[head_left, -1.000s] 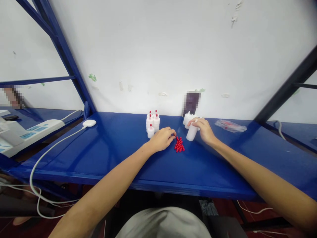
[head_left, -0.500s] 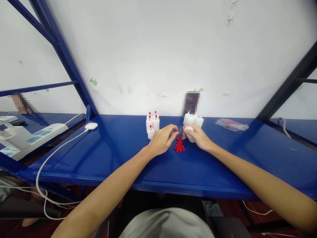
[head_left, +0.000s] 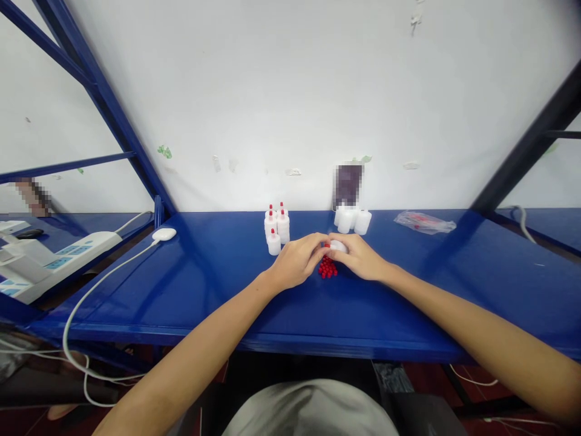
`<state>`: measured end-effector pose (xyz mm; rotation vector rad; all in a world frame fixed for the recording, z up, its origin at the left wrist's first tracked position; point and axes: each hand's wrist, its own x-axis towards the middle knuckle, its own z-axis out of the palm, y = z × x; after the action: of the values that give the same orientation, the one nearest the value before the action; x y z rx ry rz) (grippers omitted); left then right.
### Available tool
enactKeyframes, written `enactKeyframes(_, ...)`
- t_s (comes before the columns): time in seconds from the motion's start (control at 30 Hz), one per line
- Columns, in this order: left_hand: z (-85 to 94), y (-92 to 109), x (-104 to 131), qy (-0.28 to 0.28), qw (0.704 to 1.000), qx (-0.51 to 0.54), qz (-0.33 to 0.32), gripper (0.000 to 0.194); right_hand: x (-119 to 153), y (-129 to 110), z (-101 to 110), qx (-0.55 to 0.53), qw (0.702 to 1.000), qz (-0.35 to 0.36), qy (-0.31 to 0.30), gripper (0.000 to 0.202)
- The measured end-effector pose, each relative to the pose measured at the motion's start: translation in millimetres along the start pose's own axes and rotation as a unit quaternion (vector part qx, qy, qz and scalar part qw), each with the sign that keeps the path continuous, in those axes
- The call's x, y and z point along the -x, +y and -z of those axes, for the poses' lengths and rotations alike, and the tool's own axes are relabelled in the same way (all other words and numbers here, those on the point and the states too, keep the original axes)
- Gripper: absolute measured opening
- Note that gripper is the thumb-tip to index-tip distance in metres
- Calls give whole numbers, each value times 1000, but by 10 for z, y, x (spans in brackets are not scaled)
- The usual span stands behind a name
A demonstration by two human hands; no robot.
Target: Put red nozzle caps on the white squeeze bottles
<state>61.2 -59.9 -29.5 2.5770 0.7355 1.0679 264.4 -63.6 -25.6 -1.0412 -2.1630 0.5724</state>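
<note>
My right hand is closed around a white plastic bottle, tilted so its top points left. My left hand pinches a small red cap against the bottle's tip; the fingers of both hands meet there and partly hide it. Just below them a pile of red caps lies on the blue table. Left of my hands stands a group of white bottles with red caps. Behind my right hand are several white bottles without red caps showing.
A clear plastic bag with something red inside lies at the right on the blue table. A blurred dark object leans on the wall. At the left are a white cable puck and a power strip; blue frame posts flank the table.
My hands have come together. The bottle in my right hand has moved left and tipped over, so its top now meets the red cap in my left fingers. The view has shifted slightly.
</note>
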Motion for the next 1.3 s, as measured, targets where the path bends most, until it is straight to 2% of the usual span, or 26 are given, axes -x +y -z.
enactKeyframes(0.2, -9, 3, 14, -28, 1000, -10, 0, 20, 13, -41, 13, -32, 999, -11, -3, 37)
enactKeyframes(0.3, -21, 5, 20, -41, 999, -7, -9, 21, -2, -57, -17, -7, 1000, -26, -5, 41)
enactKeyframes(0.57, -17, 5, 26, -57, 998, -22, -5, 21, -35, -18, -57, 59, 998, -3, -13, 44)
enactKeyframes(0.7, -33, 12, 13, -49, 998, -26, -18, 22, -43, -9, -67, 25, 1000, -1, -6, 46)
enactKeyframes(0.77, -14, 3, 0, -22, 999, -29, -23, 23, -49, 2, -70, -12, 1000, -7, 4, 48)
enactKeyframes(0.83, 61, -35, -7, 43, 998, -37, -3, 22, -53, 24, -68, -46, 998, -25, 25, 48)
enactKeyframes(0.93, 291, -175, 11, 179, 981, -66, 45, 21, -57, 70, -53, -71, 992, -68, 82, 45)
enactKeyframes(1.0, 479, -308, 44, 227, 966, -111, 51, 22, -59, 90, -42, -72, 985, -88, 129, 42)
enactKeyframes(1.07, 638, -435, 81, 236, 958, -148, 67, 25, -57, 93, -36, -63, 979, -92, 170, 41)
enactKeyframes(1.13, 735, -524, 110, 218, 957, -165, 93, 26, -45, 85, -38, -52, 973, -87, 206, 42)
enactKeyframes(1.23, 771, -563, 121, 168, 963, -173, 123, 26, -12, 84, -45, -74, 968, -59, 235, 38)
enactKeyframes(1.3, 758, -548, 113, 133, 964, -186, 136, 27, 8, 100, -47, -128, 965, -33, 226, 35)
